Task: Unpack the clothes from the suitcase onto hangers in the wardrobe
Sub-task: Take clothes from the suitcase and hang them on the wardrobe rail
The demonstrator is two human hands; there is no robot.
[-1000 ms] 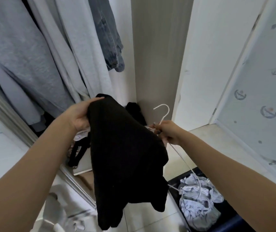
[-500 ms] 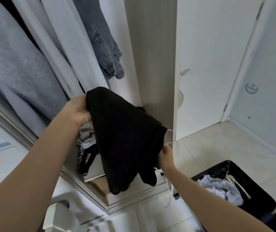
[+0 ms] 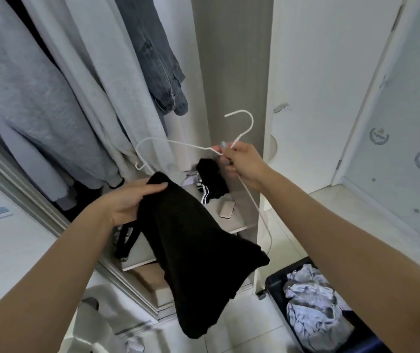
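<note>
A person's left hand (image 3: 132,202) grips the top edge of a black knit garment (image 3: 198,250), fingers curled over the fabric, so the cloth hangs in front of the open wardrobe (image 3: 231,72). The right hand (image 3: 244,161) pinches the neck of 1 thin white wire hanger (image 3: 191,145), held above the garment and apart from it. Grey hanging clothes (image 3: 38,98) fill the wardrobe. At lower right, a dark open suitcase (image 3: 272,281) on the floor holds crumpled pale clothing (image 3: 313,301), possibly several pieces.

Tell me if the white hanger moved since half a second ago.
Yes: the white hanger rose; its hook was below the round door notch, now above it.
</note>
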